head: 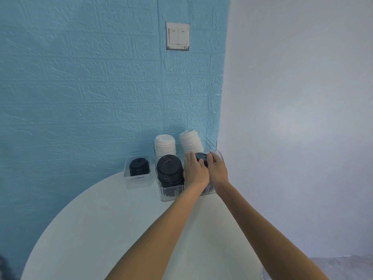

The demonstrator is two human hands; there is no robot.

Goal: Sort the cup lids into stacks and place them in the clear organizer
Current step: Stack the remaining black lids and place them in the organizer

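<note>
White tabletop (113, 223), round and broad, carries everything here, and both arms reach across it to the far edge by the blue textured wall (80, 87). Just under the hands sits the clear organizer (167, 196), pushed up against the wall, likely so it stays put while stacks go in.

Behind the fingertips, two white lid stacks stand at the back: the left white stack (165, 147) upright, the right white stack (190, 142) leaning, its top tipped leftward. Immediately left of the left hand (194, 171) a tall black lid stack (170, 170) fills the organizer's near-left section. Sorting by colour looks nearly finished, I'd say.

Now the action: between the two hands is a black lid stack (201, 158), going into the near-right section. The left hand covers its left side, fingers fairly straight and close together, lying along the stack, thumb reaching towards the other hand. The right hand (217, 167) cups the right side, fingers gently curved around the rim. Two hands, one each side, presumably to keep the loose stack aligned as it settles; whether it already rests on the organizer's floor is hidden by the hands.

Well left of the fingers, apart from the organizer, a small clear tray (127, 174) holds a short stack of smaller black lids (139, 167).
</note>
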